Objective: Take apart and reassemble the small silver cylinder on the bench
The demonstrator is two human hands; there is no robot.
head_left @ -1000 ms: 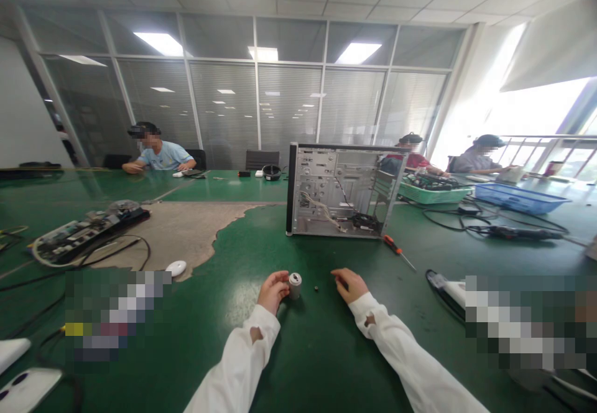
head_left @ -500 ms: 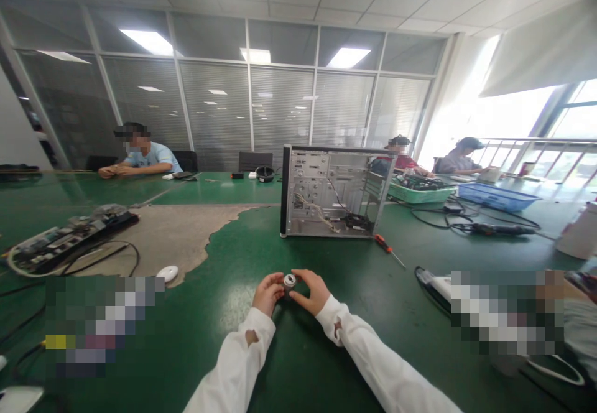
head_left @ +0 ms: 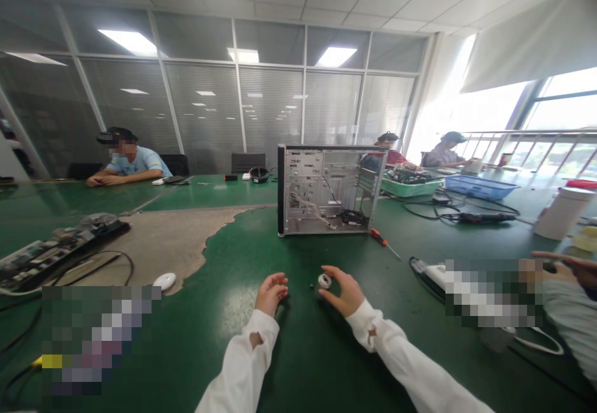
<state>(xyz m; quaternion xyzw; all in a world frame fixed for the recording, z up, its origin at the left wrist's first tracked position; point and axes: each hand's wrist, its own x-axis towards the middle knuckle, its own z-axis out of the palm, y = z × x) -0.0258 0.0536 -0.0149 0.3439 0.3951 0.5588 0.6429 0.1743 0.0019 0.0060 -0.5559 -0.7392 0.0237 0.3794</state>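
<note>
A small round container (head_left: 324, 281) with a pale rim and dark bits inside is held between the thumb and fingers of my right hand (head_left: 347, 293). It tilts to the left over the green table. Just left of its rim is a tiny dark piece (head_left: 311, 286), too small to name. My left hand (head_left: 271, 293) is apart from the container, its fingers loosely bent and nothing visible in them. Beyond both hands stands an open computer case (head_left: 329, 192), with cables and bare metal inside. A red-handled screwdriver (head_left: 379, 237) lies at its lower right corner.
Left are a power strip (head_left: 56, 245), cables and a white mouse (head_left: 165, 282). Right are another white strip (head_left: 438, 271), a green basket (head_left: 405, 187), a blue basket (head_left: 482, 187) and a white bottle (head_left: 562, 214). A co-worker's sleeve (head_left: 566, 304) reaches in; other people sit further back.
My hands have moved apart. The container has gone right with my right hand and now tilts left, and my left hand has come away from it. The tiny dark piece now shows.
</note>
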